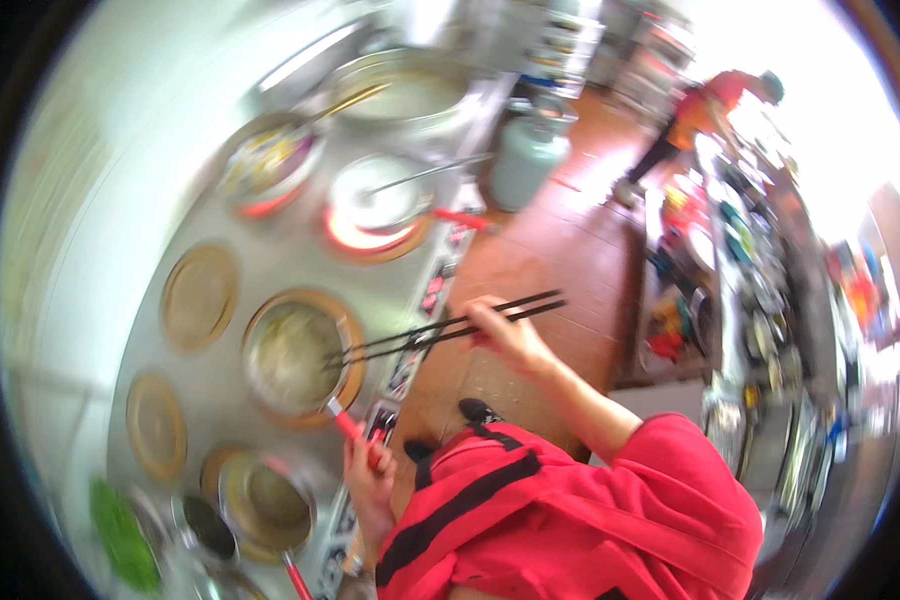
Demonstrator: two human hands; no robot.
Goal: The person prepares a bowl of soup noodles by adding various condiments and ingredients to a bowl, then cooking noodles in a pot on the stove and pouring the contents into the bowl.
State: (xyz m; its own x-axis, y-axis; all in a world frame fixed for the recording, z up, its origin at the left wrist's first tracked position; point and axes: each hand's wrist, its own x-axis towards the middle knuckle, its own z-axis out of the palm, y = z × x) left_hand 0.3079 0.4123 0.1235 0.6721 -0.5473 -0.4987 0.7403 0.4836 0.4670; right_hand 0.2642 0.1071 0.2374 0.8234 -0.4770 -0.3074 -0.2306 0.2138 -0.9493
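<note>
My left hand grips the red handle of a metal saucepan, which sits on a round burner zone of the steel cooktop. Pale, cloudy contents lie in the pan; blur hides what they are. Over the floor in front of the cooktop, my right hand is closed around long black chopsticks. Their tips reach over the pan's near rim into the contents.
Behind, a pan with a white lid or contents sits on a glowing burner. A large pot and a bowl with a ladle stand farther back. A gas cylinder stands on the floor. Another person bends over a cluttered counter.
</note>
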